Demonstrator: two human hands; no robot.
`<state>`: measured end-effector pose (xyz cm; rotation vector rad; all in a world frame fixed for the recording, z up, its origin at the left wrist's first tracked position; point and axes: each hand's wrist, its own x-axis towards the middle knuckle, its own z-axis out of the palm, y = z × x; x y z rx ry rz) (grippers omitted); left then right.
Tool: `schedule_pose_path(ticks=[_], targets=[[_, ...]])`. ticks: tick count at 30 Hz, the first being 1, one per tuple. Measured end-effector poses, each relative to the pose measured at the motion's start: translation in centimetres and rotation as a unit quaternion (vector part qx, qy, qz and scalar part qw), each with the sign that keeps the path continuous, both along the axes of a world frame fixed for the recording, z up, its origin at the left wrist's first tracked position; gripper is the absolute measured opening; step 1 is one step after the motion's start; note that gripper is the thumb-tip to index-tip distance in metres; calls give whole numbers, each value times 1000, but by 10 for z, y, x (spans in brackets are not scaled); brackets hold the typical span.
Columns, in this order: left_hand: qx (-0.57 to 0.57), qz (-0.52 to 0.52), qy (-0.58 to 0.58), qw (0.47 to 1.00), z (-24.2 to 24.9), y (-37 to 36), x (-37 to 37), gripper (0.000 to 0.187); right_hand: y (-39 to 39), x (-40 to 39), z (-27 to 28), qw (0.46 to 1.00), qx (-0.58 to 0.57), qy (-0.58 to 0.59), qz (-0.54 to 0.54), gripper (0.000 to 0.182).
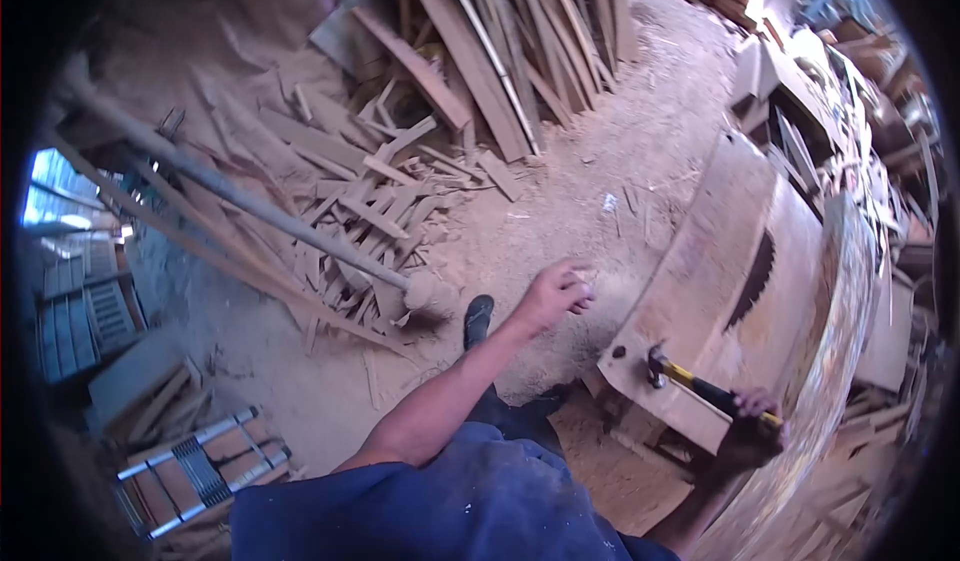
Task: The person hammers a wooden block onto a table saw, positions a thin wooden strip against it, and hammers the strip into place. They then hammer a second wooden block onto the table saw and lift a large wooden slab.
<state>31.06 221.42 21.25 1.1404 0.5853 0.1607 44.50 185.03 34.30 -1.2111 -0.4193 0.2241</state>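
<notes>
Right hand (757,408) fingers clamped on hammer (700,388) over wooden board (700,281), left hand (555,294) fingers curled together, no readable writing.

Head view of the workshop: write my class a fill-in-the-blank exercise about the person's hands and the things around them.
1. The right hand grips a ____ with a yellow-and-black handle.
2. The hammer's head rests on a wooden ____.
3. The left hand is ____, holding no tool, above the sawdust floor.
4. At lower left lies a folded metal ____.

Missing words: hammer; board; closed; ladder
</notes>
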Motion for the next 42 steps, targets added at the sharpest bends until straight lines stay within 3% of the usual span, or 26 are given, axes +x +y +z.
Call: schedule_pose_path(ticks=[4, 8, 9, 10, 12, 14, 16, 18, 21, 24, 27, 32, 34, 35, 36, 37, 38, 39, 40, 42], targets=[[-186, 187, 52, 963, -77, 112, -59, 33, 4, 25, 6, 991, 0, 77, -107, 56], [-172, 339, 148, 913, -177, 224, -118, 13, -48, 48, -9, 987, -25, 67, -147, 62], [-195, 382, 146, 891, -225, 253, -136, 11, -85, 54, -24, 985, -56, -11, -165, 63], [-218, 425, 147, 866, -271, 277, -155, 12, -121, 59, -39, 974, -86, -87, -190, 64], [-226, 467, 195, 832, -314, 317, -185, 26, -78, 33, -2, 964, -128, -20, -232, 65], [-195, 516, 265, 791, -373, 363, -226, 41, -24, 13, 26, 953, -173, 25, -246, 66], [-193, 480, 302, 800, -424, 396, -265, 56, 8, 1, 33, 948, -193, 61, -246, 67], [38, 525, 470, 708, -498, 421, -275, 68, 34, -6, 36, 944, -208, 94, -239, 68], [-10, 597, 465, 654, -475, 443, -266, 81, 64, -10, 38, 942, -221, 137, -214, 70], [61, 502, 567, 650, -496, 467, -271, 87, 87, -10, 42, 938, -225, 186, -186, 72], [-12, 503, 554, 663, -491, 485, -254, 83, 104, -12, 45, 934, -216, 233, -162, 75], [-134, 573, 406, 699, -497, 494, -254, 65, 115, -19, 59, 931, -171, 306, -106, 79], [-150, 603, 320, 715, -495, 494, -258, 61, 91, -24, 72, 933, -99, 341, -67, 81], [-170, 593, 290, 732, -492, 495, -263, 56, 52, -22, 74, 925, 3, 373, -71, 85], [-188, 582, 258, 748, -481, 493, -267, 51, 54, -23, 74, 913, -260, 301, -87, 88], [-200, 584, 219, 755, -470, 489, -270, 48, 57, -26, 79, 834, -503, 205, -97, 91], [-213, 585, 181, 762, -453, 485, -269, 45, 61, -28, 77, 695, -706, 93, -103, 94], [-220, 597, 135, 760, -425, 472, -255, 43, 1, -27, 81, 660, -744, 40, -97, 88], [-227, 607, 87, 757, -400, 458, -247, 41, -7, -37, 82, 648, -752, 42, -111, 89], [-239, 595, 121, 758, -364, 431, -245, 43, -1, -58, 69, 676, -719, 96, -129, 91]])
